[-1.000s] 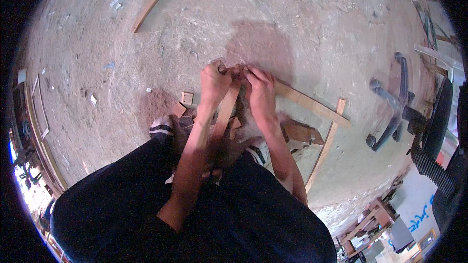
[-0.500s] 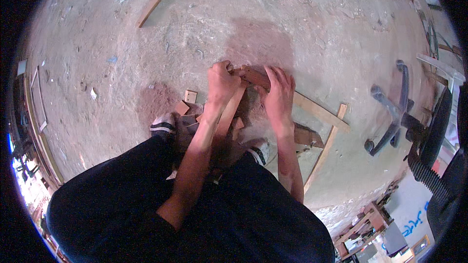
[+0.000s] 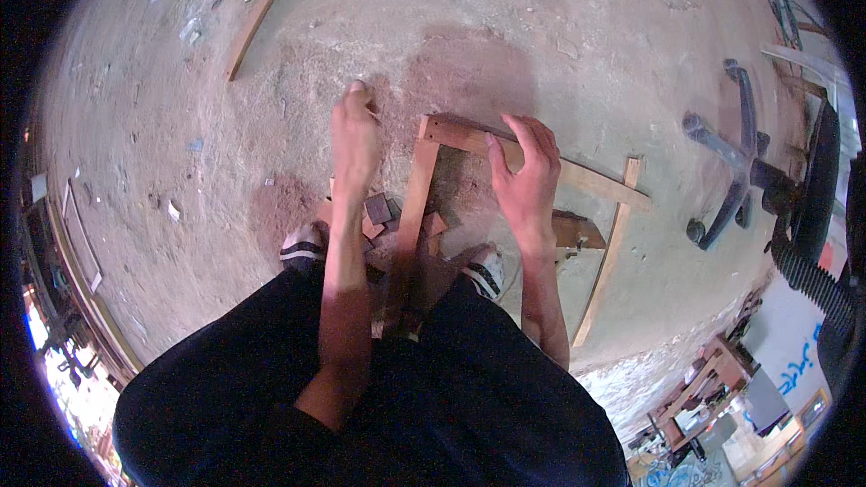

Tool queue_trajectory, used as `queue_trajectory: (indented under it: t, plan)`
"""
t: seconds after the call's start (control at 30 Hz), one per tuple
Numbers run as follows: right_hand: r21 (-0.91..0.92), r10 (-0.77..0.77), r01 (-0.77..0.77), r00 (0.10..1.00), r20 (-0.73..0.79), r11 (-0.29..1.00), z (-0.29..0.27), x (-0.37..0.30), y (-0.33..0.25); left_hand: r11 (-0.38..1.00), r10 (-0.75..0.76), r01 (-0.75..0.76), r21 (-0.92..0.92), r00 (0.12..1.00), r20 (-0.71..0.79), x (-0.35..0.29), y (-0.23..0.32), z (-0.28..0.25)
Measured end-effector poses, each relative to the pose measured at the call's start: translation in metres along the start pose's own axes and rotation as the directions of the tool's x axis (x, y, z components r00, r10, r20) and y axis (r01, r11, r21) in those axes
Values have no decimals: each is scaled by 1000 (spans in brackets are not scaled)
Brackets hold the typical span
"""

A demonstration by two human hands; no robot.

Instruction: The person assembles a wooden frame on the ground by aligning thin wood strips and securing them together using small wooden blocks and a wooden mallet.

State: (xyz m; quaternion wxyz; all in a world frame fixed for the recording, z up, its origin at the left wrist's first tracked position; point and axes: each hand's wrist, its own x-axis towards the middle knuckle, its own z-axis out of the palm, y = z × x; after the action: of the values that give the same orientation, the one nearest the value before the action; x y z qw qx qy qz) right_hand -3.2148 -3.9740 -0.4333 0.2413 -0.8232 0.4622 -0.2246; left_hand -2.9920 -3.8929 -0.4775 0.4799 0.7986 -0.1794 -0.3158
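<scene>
A wooden frame of narrow boards lies on the floor before me, with a top rail point(image 3: 591, 182), a left board point(image 3: 414, 207) that runs back between my feet, and a thinner right strip point(image 3: 602, 275). Small dark marks show on the corner where rail and left board meet. Above the rail, my right hand point(image 3: 528, 171) is open, thumb and fingers apart; whether it touches the wood is unclear. To the left of that corner, off the frame, my left hand point(image 3: 354, 140) is closed with curled fingers. What they may hold is hidden.
Small wood blocks point(image 3: 379, 208) lie between my shoes point(image 3: 303, 244). A dark wood piece point(image 3: 577, 233) rests inside the frame. A chair base point(image 3: 741, 135) stands at the right, a long wood strip point(image 3: 268, 13) lies far left, and debris dots the floor.
My left hand has moved left, off the frame's corner, which now shows. My right hand has loosened and its fingers are further apart. The view has shifted slightly.
</scene>
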Motion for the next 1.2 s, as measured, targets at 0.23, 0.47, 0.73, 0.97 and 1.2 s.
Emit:
queue_trajectory:
  t: [0.23,0.47,0.73,0.97,1.2]
  plan:
    - [63,5,-2,999,-52,998,-7,-26,-5,983,12,-6,-182,999,31,-8,19,0]
    - [126,24,-17,998,-56,992,-26,-102,-11,982,73,-74,-171,997,-13,-1,15,-5]
    - [-250,-102,-5,906,-411,968,-52,-219,49,988,55,-60,-141,998,-42,2,26,-14]
    - [-126,369,-439,854,-367,890,-72,-235,62,997,74,-77,-24,993,-97,-10,15,-36]
    - [-46,661,-660,751,-7,750,-51,-244,96,917,-36,53,-396,998,49,-20,-6,-9]
